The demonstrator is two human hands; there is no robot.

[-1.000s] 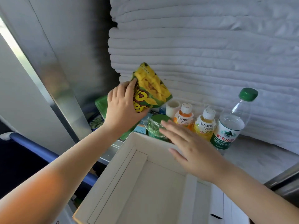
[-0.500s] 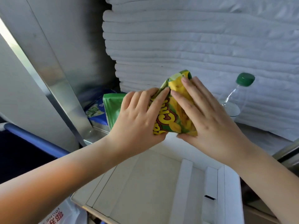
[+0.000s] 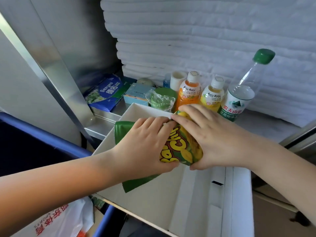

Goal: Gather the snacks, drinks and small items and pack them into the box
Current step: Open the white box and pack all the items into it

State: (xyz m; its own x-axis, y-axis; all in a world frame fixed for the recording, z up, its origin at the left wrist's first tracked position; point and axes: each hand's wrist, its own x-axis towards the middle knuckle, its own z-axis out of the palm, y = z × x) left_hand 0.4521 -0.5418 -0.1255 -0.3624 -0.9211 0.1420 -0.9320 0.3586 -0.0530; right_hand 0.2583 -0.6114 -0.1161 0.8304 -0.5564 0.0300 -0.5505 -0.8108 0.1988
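Snack bag point(image 3: 181, 149) beside box point(image 3: 145, 111) far wall, bare floor nearer

You faced a tall stack of white quilted padding point(image 3: 205, 40) that filled the back of the view, its folded edges running in level bands. To its left stood a brushed metal wall point(image 3: 73, 36), dull and grey. Beside that wall a polished metal strip point(image 3: 56, 79) ran on a slant and caught a bright reflection. A pale panel point(image 3: 15, 79) lay left of the strip. Below, a steel ledge point(image 3: 104, 120) met the foot of the wall. A blue rail point(image 3: 44, 134) crossed your lower left above a dark navy surface point(image 3: 25, 154). Brownish floor point(image 3: 270, 221) showed at your lower right. The light was soft, even and cool.
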